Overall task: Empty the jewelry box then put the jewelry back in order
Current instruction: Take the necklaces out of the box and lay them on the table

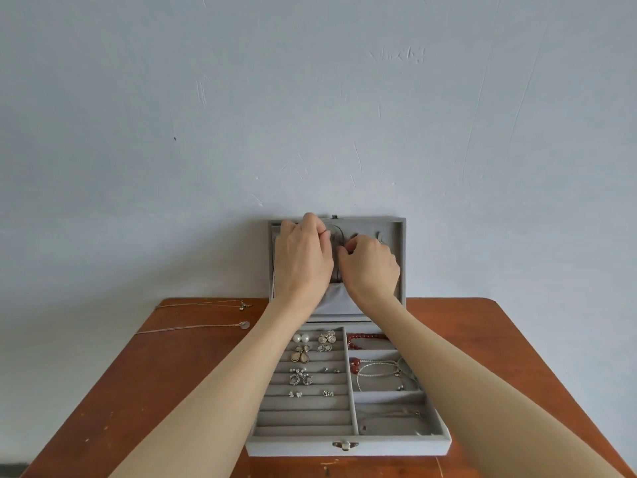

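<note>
A grey velvet jewelry box [344,448] stands open on a wooden table, its lid [396,257] upright against the wall. Both hands are up at the lid's inside. My left hand [301,257] pinches a thin chain necklace [337,236] that hangs there. My right hand [370,263], fingers curled, pinches at the same chain just beside it. Several pairs of earrings [310,353] lie in the slotted left half of the tray. A red bead bracelet [363,338] and silver bracelets [386,372] fill the right compartments.
Two thin necklaces with pendants [243,325] lie stretched out on the table [172,391] at the back left. A grey fabric pouch [336,303] hangs at the lid's bottom. The wall stands right behind the box.
</note>
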